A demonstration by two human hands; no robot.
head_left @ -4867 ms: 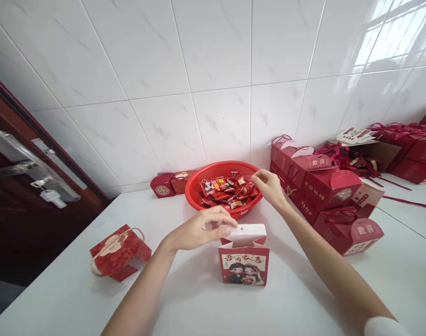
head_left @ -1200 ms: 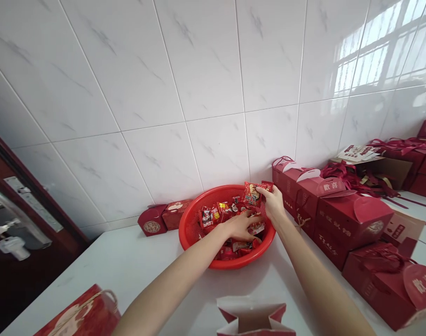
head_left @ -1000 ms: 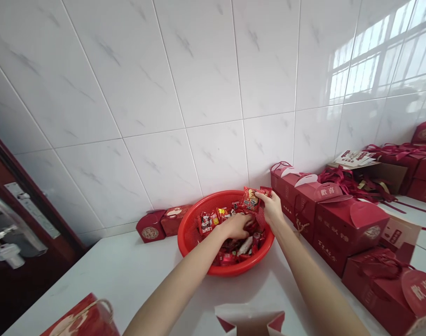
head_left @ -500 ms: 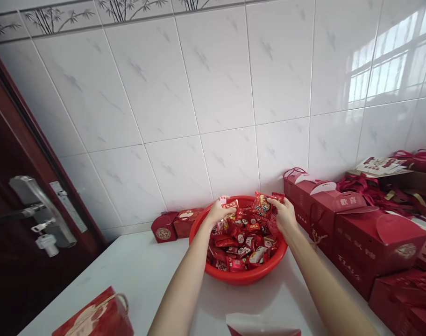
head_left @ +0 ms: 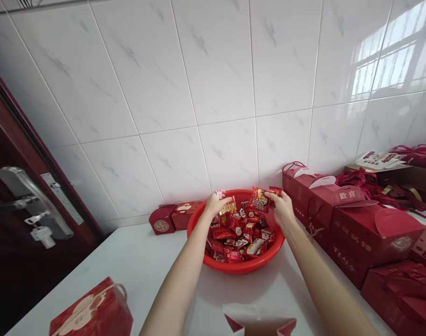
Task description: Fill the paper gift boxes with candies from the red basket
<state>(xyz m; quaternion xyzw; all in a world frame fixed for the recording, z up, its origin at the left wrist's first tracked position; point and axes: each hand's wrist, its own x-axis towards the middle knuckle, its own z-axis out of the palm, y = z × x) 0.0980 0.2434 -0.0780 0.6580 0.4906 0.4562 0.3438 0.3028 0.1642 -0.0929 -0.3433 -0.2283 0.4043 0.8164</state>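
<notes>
A red plastic basket (head_left: 241,268) full of small wrapped candies (head_left: 234,235) stands on the white table near the wall. Over the left side of the basket, my left hand (head_left: 216,204) is closed on a red and gold packet (head_left: 228,206) and also has something small and pink at its fingertips. My right hand (head_left: 281,205), above the basket's right rim, pinches a larger red packet (head_left: 259,198) with dark lettering. Another small red packet (head_left: 276,191) shows behind its fingers.
Two small red boxes (head_left: 163,220) stand left of the basket. A red gift box (head_left: 97,310) lies front left and an open paper bag (head_left: 260,322) is at the front edge. Larger red boxes (head_left: 353,240) line the right. A door (head_left: 20,261) is at far left.
The view has tilted down slightly, showing more of the open bag. A gold-patterned packet now shows at my left hand where a red one showed before. My right hand keeps its packet.
</notes>
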